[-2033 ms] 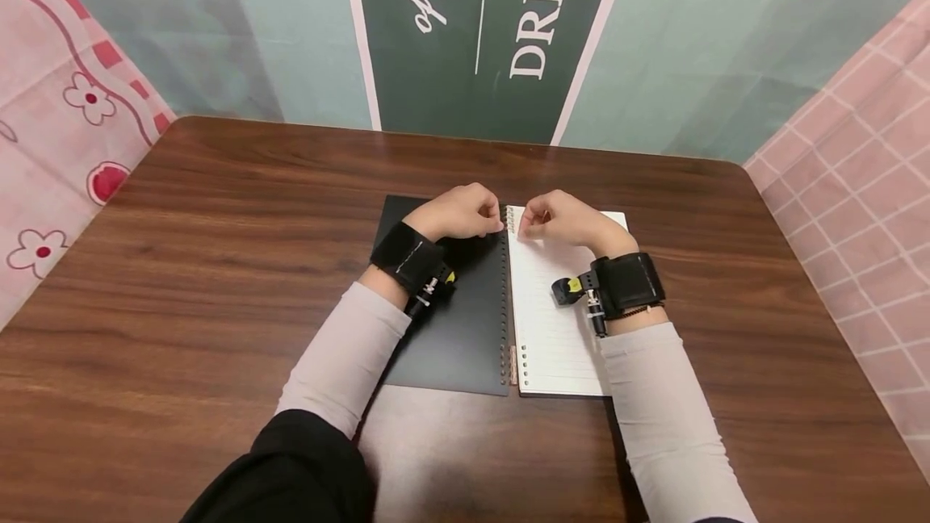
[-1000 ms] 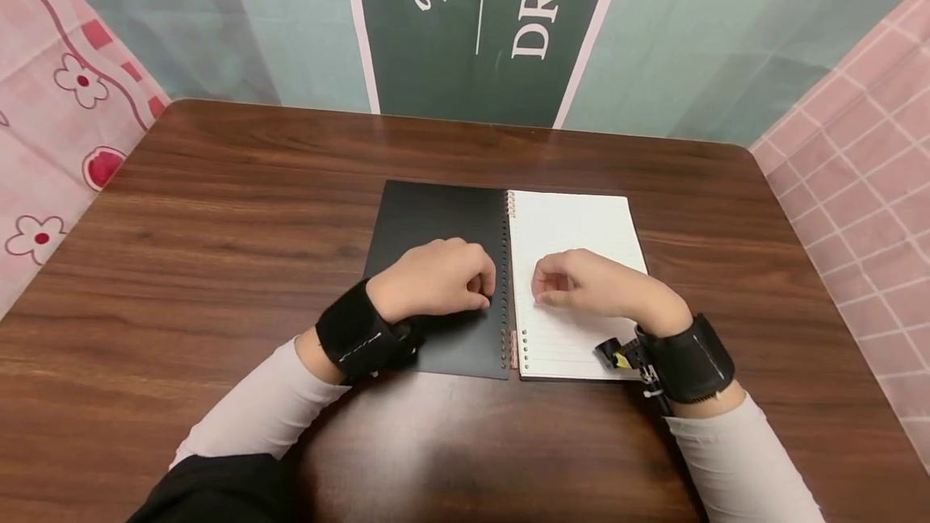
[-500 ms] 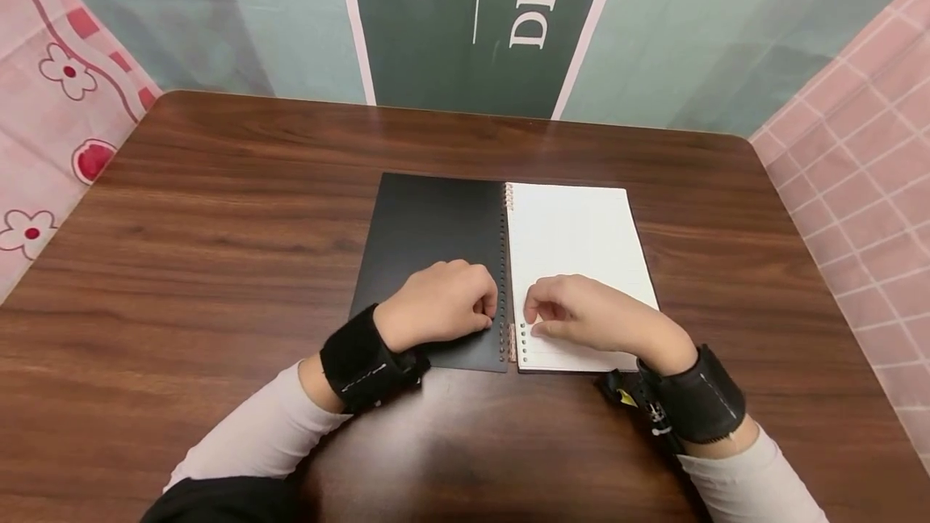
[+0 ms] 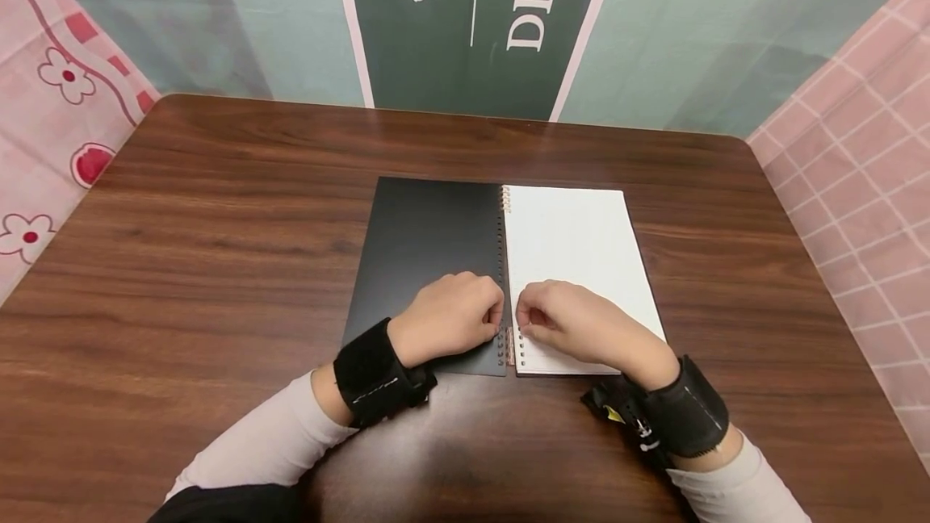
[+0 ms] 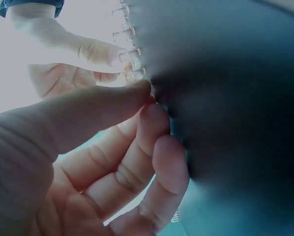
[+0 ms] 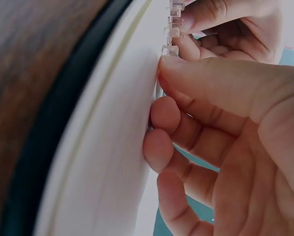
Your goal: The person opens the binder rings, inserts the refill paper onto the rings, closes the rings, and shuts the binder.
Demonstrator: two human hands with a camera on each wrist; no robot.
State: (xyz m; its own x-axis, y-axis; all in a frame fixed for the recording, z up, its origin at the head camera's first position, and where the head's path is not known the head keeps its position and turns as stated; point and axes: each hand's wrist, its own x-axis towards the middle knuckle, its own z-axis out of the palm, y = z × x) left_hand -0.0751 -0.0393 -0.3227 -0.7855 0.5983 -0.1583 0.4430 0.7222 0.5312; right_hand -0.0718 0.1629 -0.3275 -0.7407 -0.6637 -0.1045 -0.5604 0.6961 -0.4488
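Note:
A loose-leaf notebook lies open, its black cover [image 4: 432, 232] on the left and its white lined pages [image 4: 570, 236] on the right. Near the bottom of the spine is a short translucent pinkish binding ring strip [image 4: 511, 349]. My left hand [image 4: 454, 313] pinches this strip from the cover side, thumb against index finger. From the page side my right hand [image 4: 584, 325] pinches the same strip. Both wrist views show the ring strip [image 5: 129, 51] between the two thumbs. The exact grip under the fingertips is hidden.
A second ring strip [image 4: 506, 198] holds the top of the spine. Punched holes run along both inner edges. The brown wooden table [image 4: 240, 265] ends at a printed cloth backdrop [image 4: 305, 23]. Black camera straps [image 4: 378, 378] circle both wrists.
Both hands have left the top of the spine and come down toward its lower end. In the last half second they have closed in on the lower ring strip. The notebook lies as before.

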